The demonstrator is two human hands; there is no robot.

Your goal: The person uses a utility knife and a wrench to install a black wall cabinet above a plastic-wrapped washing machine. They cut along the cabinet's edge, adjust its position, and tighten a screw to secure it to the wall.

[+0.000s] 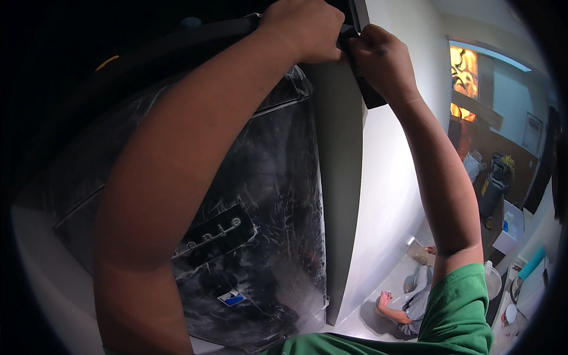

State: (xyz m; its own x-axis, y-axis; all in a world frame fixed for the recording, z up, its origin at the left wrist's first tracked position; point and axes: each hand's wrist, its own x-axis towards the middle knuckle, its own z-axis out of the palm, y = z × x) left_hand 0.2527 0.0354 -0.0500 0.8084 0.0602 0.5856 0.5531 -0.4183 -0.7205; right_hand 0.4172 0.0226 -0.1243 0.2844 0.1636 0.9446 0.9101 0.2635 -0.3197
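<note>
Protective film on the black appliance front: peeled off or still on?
Still on. The plastic film lies wrinkled and glossy over the black appliance front. Both hands, left hand and right hand, grip at the top edge.

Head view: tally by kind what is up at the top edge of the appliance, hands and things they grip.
Person's own hands: 2 (left hand, right hand)
Film-wrapped black appliance: 1
Dark strip at its top corner: 1
Total: 4
</note>
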